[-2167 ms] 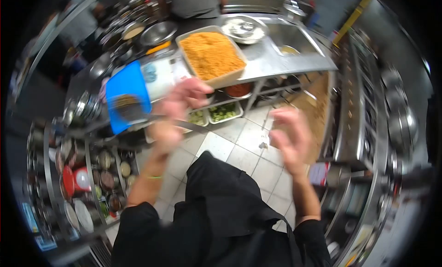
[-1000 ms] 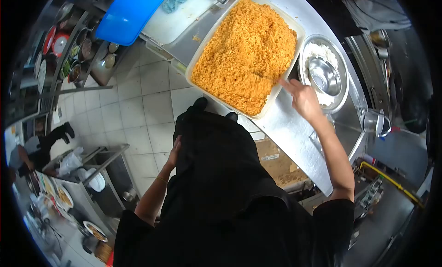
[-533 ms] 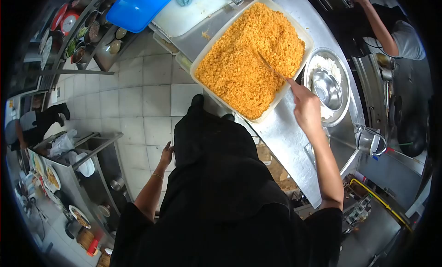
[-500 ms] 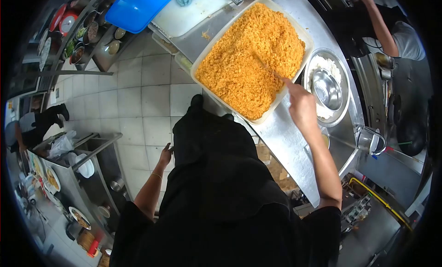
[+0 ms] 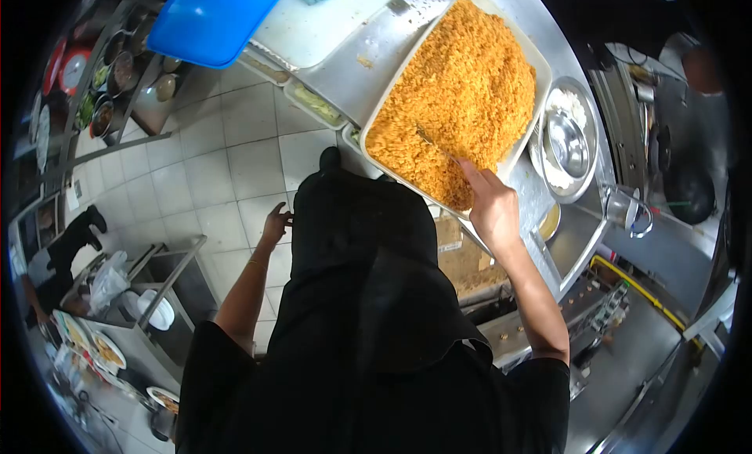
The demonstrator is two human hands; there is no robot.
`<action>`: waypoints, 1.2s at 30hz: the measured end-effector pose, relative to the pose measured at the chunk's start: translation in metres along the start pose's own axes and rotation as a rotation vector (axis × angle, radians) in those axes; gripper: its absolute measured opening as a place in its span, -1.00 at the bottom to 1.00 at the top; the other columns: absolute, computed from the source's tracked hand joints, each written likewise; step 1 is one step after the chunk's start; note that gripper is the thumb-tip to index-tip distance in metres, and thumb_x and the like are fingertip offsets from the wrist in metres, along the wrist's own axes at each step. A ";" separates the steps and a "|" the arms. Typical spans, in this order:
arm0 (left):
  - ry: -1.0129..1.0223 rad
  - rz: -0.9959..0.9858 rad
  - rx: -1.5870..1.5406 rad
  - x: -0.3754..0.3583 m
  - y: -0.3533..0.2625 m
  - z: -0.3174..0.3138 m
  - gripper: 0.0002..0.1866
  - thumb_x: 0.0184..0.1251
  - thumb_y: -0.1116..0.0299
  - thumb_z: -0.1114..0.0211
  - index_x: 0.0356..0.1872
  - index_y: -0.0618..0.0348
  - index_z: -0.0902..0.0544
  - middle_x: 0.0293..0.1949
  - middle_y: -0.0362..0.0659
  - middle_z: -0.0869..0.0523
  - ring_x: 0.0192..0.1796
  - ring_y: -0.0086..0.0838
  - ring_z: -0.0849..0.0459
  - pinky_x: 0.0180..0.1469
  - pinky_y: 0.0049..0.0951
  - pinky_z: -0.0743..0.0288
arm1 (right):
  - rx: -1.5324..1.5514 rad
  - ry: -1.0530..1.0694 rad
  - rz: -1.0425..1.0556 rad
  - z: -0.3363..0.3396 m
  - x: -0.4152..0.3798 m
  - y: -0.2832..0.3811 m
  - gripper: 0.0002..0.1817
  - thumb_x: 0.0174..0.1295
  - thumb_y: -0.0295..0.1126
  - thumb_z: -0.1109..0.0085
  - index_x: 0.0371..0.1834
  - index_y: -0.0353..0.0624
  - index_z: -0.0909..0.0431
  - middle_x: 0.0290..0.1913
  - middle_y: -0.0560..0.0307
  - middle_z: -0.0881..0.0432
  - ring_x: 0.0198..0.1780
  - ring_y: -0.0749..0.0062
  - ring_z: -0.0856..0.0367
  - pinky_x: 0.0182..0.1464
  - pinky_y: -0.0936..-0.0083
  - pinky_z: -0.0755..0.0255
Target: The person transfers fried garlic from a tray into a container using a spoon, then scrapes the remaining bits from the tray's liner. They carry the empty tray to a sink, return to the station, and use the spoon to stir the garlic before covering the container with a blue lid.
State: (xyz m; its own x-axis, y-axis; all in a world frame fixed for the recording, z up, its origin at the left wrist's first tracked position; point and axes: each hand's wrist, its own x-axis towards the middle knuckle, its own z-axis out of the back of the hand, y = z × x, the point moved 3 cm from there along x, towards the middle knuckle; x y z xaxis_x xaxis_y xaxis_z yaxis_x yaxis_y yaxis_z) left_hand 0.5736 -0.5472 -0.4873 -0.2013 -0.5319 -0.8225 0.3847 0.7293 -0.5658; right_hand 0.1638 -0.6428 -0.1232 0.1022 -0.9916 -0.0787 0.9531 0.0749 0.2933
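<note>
A large pale rectangular tub [image 5: 543,66] stands on the steel counter, heaped with orange rice [image 5: 462,86]. Over the tub's near right side, my right hand [image 5: 493,207] is closed around a thin metal utensil [image 5: 439,146]. The far end of the utensil is buried in the rice, so its shape is hidden. My left hand [image 5: 276,223] hangs low beside my dark clothing, fingers loosely apart and holding nothing.
Right of the tub, a steel bowl [image 5: 570,144] sits inside a larger metal basin [image 5: 589,113] with white rice. A blue container [image 5: 211,23] and white cutting board [image 5: 329,31] lie to the left. Another person's legs [image 5: 70,238] show at far left.
My right hand has drawn the utensil nearer through the rice, toward the tub's near corner. The whole view has shifted a little. My left hand still hangs at my side.
</note>
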 end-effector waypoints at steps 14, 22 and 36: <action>-0.056 0.153 -0.154 0.012 -0.028 0.008 -0.52 0.29 0.30 -0.05 0.24 0.08 -0.32 -0.26 -0.20 -0.69 -0.35 -0.53 -0.60 -0.36 -0.44 -0.40 | -0.251 -0.104 0.205 0.031 0.004 -0.027 -0.77 -0.14 -0.53 -0.11 -0.36 -0.04 -0.62 -0.58 0.21 -0.40 -0.51 0.35 -0.45 -0.48 0.41 -0.35; -0.126 0.112 -0.262 -0.006 -0.011 -0.024 -0.60 0.26 0.39 -0.06 0.15 0.11 -0.42 -0.40 -0.21 -0.67 -0.49 -0.60 -0.57 -0.57 -0.55 -0.34 | -0.332 -0.347 0.234 0.031 0.054 -0.051 -0.79 0.01 -0.45 -0.21 -0.24 -0.05 -0.63 -0.59 0.21 -0.39 -0.59 0.36 -0.47 -0.57 0.44 -0.36; -0.252 0.086 -0.381 -0.042 -0.021 -0.059 -0.61 0.24 0.44 -0.04 0.12 0.18 -0.46 -0.41 -0.21 -0.65 -0.46 -0.58 -0.57 -0.47 -0.56 -0.39 | -0.452 -0.245 0.128 0.047 0.089 -0.094 -0.80 0.10 -0.45 -0.07 -0.22 0.00 -0.60 -0.51 0.16 -0.54 -0.57 0.23 -0.58 -0.54 0.33 -0.45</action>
State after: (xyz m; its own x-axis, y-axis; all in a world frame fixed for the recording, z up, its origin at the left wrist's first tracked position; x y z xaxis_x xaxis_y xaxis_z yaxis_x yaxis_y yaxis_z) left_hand 0.5207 -0.5147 -0.4444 0.0605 -0.5163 -0.8542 0.0222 0.8563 -0.5160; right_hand 0.0696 -0.7435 -0.1132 0.2083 -0.9630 0.1712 0.9705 0.1817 -0.1587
